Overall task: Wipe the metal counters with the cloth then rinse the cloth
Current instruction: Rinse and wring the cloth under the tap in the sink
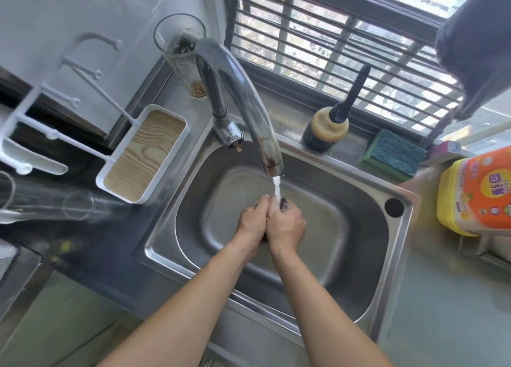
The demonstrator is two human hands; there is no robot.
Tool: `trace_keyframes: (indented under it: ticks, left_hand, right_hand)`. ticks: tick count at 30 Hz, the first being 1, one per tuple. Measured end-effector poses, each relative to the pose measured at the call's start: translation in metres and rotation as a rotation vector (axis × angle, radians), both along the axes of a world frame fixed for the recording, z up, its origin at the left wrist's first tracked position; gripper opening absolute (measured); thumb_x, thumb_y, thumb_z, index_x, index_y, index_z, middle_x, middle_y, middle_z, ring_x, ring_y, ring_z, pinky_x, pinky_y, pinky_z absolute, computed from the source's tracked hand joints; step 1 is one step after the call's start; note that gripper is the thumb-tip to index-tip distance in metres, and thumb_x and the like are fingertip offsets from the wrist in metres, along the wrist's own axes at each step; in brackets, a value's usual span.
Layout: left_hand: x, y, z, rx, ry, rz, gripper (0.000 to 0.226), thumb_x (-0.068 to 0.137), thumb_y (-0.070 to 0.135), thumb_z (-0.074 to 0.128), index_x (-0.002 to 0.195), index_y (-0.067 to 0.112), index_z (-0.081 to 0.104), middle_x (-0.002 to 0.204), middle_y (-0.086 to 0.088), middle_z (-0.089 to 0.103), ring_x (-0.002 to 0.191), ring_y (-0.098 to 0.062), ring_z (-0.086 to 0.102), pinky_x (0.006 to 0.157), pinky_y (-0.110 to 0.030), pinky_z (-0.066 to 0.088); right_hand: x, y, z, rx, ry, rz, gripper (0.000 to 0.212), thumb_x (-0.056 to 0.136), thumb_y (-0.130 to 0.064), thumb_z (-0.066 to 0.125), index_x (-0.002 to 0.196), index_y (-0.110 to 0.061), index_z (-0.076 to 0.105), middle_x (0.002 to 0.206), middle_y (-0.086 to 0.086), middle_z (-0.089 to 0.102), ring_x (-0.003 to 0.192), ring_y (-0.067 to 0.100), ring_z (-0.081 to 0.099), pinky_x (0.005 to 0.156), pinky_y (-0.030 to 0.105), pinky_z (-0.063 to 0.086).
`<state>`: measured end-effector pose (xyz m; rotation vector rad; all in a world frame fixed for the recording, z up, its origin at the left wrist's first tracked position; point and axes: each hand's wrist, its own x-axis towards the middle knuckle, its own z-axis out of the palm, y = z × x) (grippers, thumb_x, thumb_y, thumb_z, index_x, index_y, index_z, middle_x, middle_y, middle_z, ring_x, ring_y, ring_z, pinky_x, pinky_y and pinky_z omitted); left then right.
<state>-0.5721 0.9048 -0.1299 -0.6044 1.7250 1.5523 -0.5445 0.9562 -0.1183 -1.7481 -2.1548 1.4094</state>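
Observation:
Both hands are pressed together over the steel sink [367, 228], under water running from the curved tap [249, 101]. My left hand [253, 220] and my right hand [286, 224] squeeze a dark purplish cloth [284, 204] between them. Only a small bit of the cloth shows above my right fingers; the rest is hidden by the hands. The stream lands where the two hands meet.
A white tray with a wood-grain base [143, 153] and a tall glass [182, 54] stand left of the tap. On the back ledge are a dark bottle [326, 129] and a green sponge [394, 155]. A yellow detergent tub [475, 195] sits at right. A dark towel [475, 40] hangs at the window.

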Motion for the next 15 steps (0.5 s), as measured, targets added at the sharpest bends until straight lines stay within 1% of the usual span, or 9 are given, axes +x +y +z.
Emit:
trace_keyframes:
  ticks: [3, 6, 8, 10, 11, 12, 13, 14, 15]
  left_hand:
    - [0.0, 0.003, 0.007, 0.028, -0.034, 0.061, 0.031, 0.092, 0.026, 0.063, 0.066, 0.013, 0.074, 0.072, 0.0, 0.073, 0.071, -0.016, 0.066, 0.068, -0.029, 0.051]
    - [0.001, 0.002, 0.009, 0.012, -0.029, 0.056, 0.024, 0.081, 0.033, 0.064, 0.069, 0.014, 0.072, 0.076, -0.005, 0.072, 0.074, -0.02, 0.065, 0.069, -0.033, 0.052]
    - [0.002, 0.001, 0.009, -0.014, 0.026, 0.006, 0.03, 0.079, 0.039, 0.059, 0.068, 0.014, 0.07, 0.075, -0.005, 0.072, 0.076, -0.021, 0.065, 0.07, -0.037, 0.054]
    - [0.002, -0.003, 0.01, -0.103, 0.15, -0.152, 0.041, 0.088, 0.044, 0.051, 0.066, 0.013, 0.064, 0.069, -0.002, 0.068, 0.074, -0.021, 0.063, 0.067, -0.039, 0.051]
    - [0.002, -0.005, 0.011, -0.156, 0.238, -0.266, 0.041, 0.095, 0.043, 0.047, 0.07, 0.014, 0.061, 0.069, 0.001, 0.065, 0.074, -0.021, 0.06, 0.065, -0.037, 0.044]
    - [0.002, -0.008, 0.011, -0.215, 0.323, -0.373, 0.035, 0.1, 0.038, 0.045, 0.077, 0.016, 0.059, 0.072, 0.002, 0.063, 0.076, -0.022, 0.058, 0.065, -0.035, 0.037]
    - [0.001, -0.011, 0.009, -0.289, 0.393, -0.437, 0.027, 0.103, 0.031, 0.045, 0.087, 0.015, 0.058, 0.08, 0.002, 0.063, 0.081, -0.023, 0.057, 0.066, -0.032, 0.033]
    - [0.0, -0.016, 0.003, -0.35, 0.425, -0.446, 0.018, 0.103, 0.026, 0.046, 0.098, 0.012, 0.057, 0.091, -0.001, 0.064, 0.087, -0.025, 0.057, 0.069, -0.031, 0.032]
    - [-0.002, -0.021, -0.002, -0.395, 0.419, -0.405, 0.015, 0.102, 0.023, 0.048, 0.107, 0.01, 0.055, 0.103, -0.008, 0.063, 0.093, -0.028, 0.056, 0.072, -0.03, 0.034]
  right_hand:
    - [-0.004, 0.004, 0.004, 0.008, -0.037, 0.025, 0.036, 0.098, -0.044, 0.06, 0.09, -0.011, 0.074, 0.099, 0.019, 0.075, 0.101, 0.04, 0.066, 0.077, 0.037, 0.044]
    - [-0.003, 0.008, 0.006, 0.04, -0.054, 0.097, 0.041, 0.1, -0.047, 0.055, 0.094, -0.011, 0.074, 0.104, 0.021, 0.074, 0.104, 0.041, 0.065, 0.081, 0.039, 0.046]
    - [-0.002, 0.012, 0.002, 0.037, -0.067, 0.137, 0.045, 0.102, -0.048, 0.05, 0.094, -0.011, 0.075, 0.105, 0.022, 0.074, 0.105, 0.043, 0.065, 0.083, 0.04, 0.047]
    - [-0.002, 0.017, -0.004, -0.035, -0.109, 0.135, 0.053, 0.103, -0.05, 0.043, 0.1, -0.008, 0.075, 0.111, 0.023, 0.073, 0.109, 0.043, 0.064, 0.089, 0.041, 0.047]
    - [-0.002, 0.021, -0.008, -0.09, -0.126, 0.096, 0.058, 0.105, -0.051, 0.039, 0.105, -0.006, 0.076, 0.116, 0.025, 0.072, 0.114, 0.043, 0.063, 0.094, 0.042, 0.046]
    - [-0.002, 0.025, -0.01, -0.141, -0.128, 0.02, 0.063, 0.106, -0.052, 0.036, 0.109, -0.004, 0.075, 0.119, 0.026, 0.071, 0.116, 0.043, 0.062, 0.098, 0.042, 0.046]
    - [-0.002, 0.03, -0.012, -0.186, -0.113, -0.078, 0.065, 0.106, -0.052, 0.032, 0.109, -0.003, 0.075, 0.12, 0.025, 0.071, 0.118, 0.043, 0.062, 0.101, 0.042, 0.045]
    - [-0.001, 0.036, -0.014, -0.225, -0.091, -0.168, 0.065, 0.107, -0.051, 0.03, 0.11, -0.004, 0.075, 0.121, 0.024, 0.071, 0.118, 0.042, 0.062, 0.103, 0.042, 0.045]
    - [-0.001, 0.039, -0.013, -0.249, -0.069, -0.24, 0.063, 0.107, -0.05, 0.03, 0.115, -0.005, 0.072, 0.124, 0.022, 0.07, 0.12, 0.041, 0.061, 0.105, 0.043, 0.045]
